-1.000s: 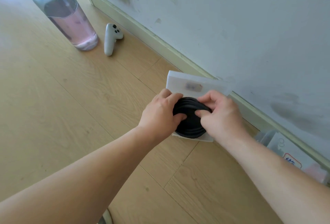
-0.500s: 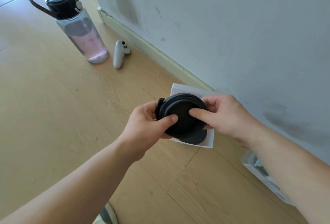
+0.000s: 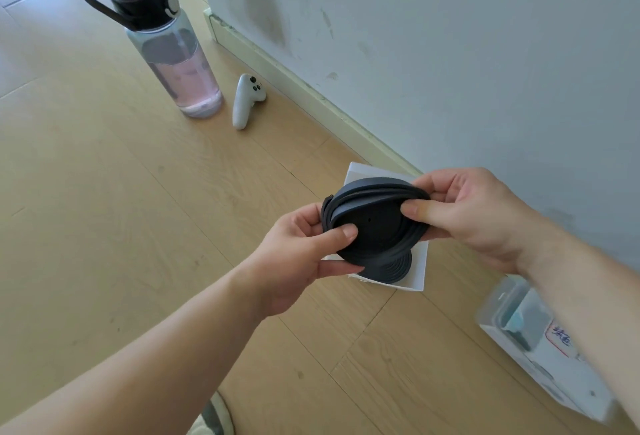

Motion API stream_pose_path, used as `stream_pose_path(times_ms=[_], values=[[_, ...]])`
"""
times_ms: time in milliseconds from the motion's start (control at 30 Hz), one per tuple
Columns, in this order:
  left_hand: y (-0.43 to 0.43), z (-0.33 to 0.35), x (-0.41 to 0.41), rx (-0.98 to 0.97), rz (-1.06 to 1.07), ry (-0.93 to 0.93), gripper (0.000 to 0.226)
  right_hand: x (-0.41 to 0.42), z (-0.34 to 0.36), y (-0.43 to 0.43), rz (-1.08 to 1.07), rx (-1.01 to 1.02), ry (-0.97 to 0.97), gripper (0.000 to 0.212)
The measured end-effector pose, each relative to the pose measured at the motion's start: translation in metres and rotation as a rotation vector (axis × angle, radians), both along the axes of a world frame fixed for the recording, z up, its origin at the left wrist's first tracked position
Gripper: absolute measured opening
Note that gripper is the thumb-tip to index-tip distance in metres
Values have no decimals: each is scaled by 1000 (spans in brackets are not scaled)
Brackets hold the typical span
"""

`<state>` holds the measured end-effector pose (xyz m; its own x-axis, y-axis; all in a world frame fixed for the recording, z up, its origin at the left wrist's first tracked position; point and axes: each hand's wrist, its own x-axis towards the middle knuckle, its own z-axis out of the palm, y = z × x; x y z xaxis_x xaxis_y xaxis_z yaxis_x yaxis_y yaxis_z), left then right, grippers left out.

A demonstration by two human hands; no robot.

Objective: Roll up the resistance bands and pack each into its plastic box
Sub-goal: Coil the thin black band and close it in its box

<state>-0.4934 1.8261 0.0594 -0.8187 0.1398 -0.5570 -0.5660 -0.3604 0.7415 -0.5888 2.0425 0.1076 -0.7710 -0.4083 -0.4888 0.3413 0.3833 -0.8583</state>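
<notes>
Head view: both hands hold a rolled black band (image 3: 374,226) in the air, just above an open white box (image 3: 419,270) that lies on the floor (image 3: 104,192) near the wall (image 3: 450,53). The left hand (image 3: 298,254) grips the left edge of the roll, with the thumb on its flat face. The right hand (image 3: 474,216) pinches the right edge between thumb and fingers. Inside the box, under the roll, a dark coil (image 3: 393,270) shows; I cannot tell if it is a part of the same band. A second, clear box (image 3: 519,323) lies on the floor at the lower right, partly behind the right forearm. Farther left stand a bottle (image 3: 173,63) and, beside it, a white controller (image 3: 246,102).
</notes>
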Motion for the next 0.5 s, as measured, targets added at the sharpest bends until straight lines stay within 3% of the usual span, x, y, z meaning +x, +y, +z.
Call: stream_pose_path(times_ms=[67, 133, 200, 300, 400, 500], values=[[2, -1, -1, -6, -7, 14, 34, -4, 1, 5, 10, -54, -45, 11], [3, 0, -2, -45, -25, 31, 32, -4, -2, 7, 27, -69, -95, 26], [3, 1, -2, -78, -58, 36, 30, 0, -6, 7, 47, -70, -116, 25], [0, 2, 0, -18, -95, 23, 33, 3, -13, 6, 19, -92, -119, 16], [-2, 4, 1, 77, -141, -2, 38, 1, -16, 12, 13, -170, -221, 25], [-2, 1, 2, 45, -130, -40, 39, 3, -16, 9, 28, -176, -294, 33]])
